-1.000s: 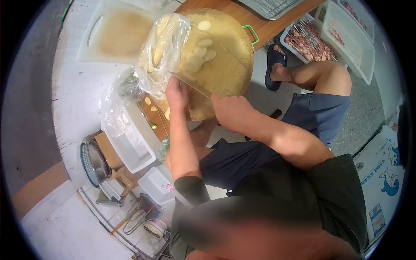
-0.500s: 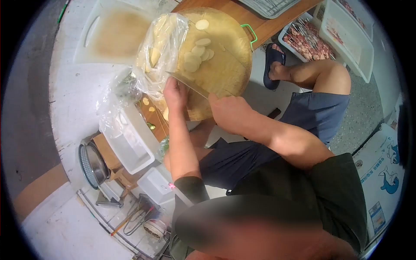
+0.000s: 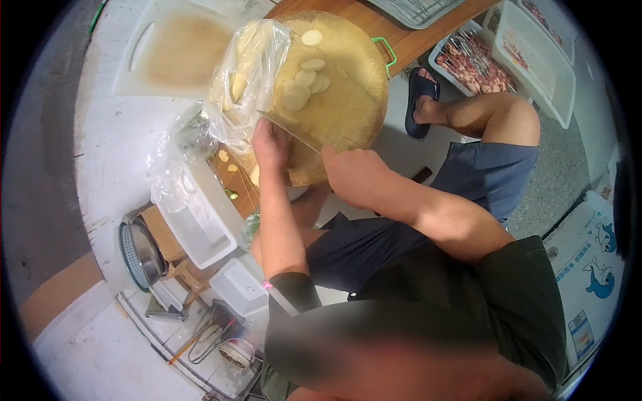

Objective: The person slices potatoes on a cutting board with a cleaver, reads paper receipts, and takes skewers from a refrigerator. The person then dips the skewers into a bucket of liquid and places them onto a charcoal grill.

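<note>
My right hand is wrapped around the handle of a kitchen knife, whose blade reaches left over the round chopping board. Right beside the blade, my left hand is closed at the board's near left edge; what it grips is hidden behind the knife and fingers. Several pale round slices lie in an overlapping cluster beyond the blade, and a single slice sits farther up. A clear plastic bag with pale yellow peeled pieces inside rests on the board's left side.
On the left are a translucent lid or tray, a crumpled plastic bag, a white bin and a metal bowl. Skewered meat fills a tub at upper right. A green handle juts from the board's far edge.
</note>
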`<state>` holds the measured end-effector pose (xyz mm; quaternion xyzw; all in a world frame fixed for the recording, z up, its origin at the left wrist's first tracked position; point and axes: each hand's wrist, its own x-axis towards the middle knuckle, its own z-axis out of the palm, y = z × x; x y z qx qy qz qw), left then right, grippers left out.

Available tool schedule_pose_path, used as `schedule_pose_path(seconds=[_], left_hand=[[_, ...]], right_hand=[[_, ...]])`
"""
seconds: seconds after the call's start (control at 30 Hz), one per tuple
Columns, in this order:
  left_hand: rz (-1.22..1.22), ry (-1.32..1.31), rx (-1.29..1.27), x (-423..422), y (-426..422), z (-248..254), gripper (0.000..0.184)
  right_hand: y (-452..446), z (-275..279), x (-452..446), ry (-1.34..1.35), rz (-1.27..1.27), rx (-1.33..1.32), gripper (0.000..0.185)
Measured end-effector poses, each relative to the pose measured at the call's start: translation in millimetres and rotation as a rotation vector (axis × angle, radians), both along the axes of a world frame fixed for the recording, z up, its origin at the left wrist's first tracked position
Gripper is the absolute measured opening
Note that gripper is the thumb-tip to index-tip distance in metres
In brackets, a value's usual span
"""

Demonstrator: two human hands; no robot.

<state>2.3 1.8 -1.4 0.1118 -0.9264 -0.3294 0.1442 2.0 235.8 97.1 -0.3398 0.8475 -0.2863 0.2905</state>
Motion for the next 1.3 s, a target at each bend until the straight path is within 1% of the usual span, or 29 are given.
schedule_pose_path(seconds=[0.17, 0.27, 0.37, 0.47, 0.57, 0.67, 0.77, 0.9, 0.97, 1.07, 1.17, 1.27, 1.3], left_hand=[[0.015, -0.045, -0.041, -2, -2, -2, 0.020], [-0.021, -0.039, -0.079, 0, -3, -1, 0.019], [-0.022, -0.021, -0.037, -1, -3, -2, 0.018], [-0.006, -0.035, -0.060, -2, -2, -1, 0.019], [-0.018, -0.011, -0.070, -3, -4, -3, 0.022], [-0.022, 0.012, -0.076, -2, -5, -2, 0.019], [-0.041, 0.021, -0.137, 0, -8, -4, 0.016], [-0.035, -0.018, -0.134, -2, -4, 1, 0.011], [-0.031, -0.008, -0.102, -1, 0, 4, 0.010], [0.016, -0.059, -0.061, -2, 0, 3, 0.012], [0.005, -0.057, -0.018, -4, -5, -1, 0.015], [-0.022, -0.052, -0.078, -1, -8, -3, 0.015], [-0.035, -0.066, -0.085, 0, -8, -2, 0.016]], right_hand=[[-2, -2, -6, -0.016, 0.008, 0.000, 0.027], [-4, 0, -9, -0.027, 0.032, 0.040, 0.032], [-7, -5, -10, -0.065, 0.024, 0.059, 0.022], [-11, -12, -11, -0.072, 0.009, 0.042, 0.034], [-16, -27, -7, -0.036, -0.025, 0.038, 0.033], [-21, -39, -8, 0.013, -0.018, 0.022, 0.030], [-20, -46, -2, 0.066, 0.001, 0.044, 0.026], [-18, -52, -3, 0.019, -0.058, 0.044, 0.024], [-14, -39, -4, -0.020, -0.066, 0.074, 0.023], [-4, -38, -2, -0.047, -0.102, 0.036, 0.021], [1, -44, -6, -0.111, -0.193, 0.069, 0.020], [-1, -59, -19, -0.065, -0.308, -0.170, 0.021], [-1, -61, -23, -0.270, -0.359, -0.207, 0.021]])
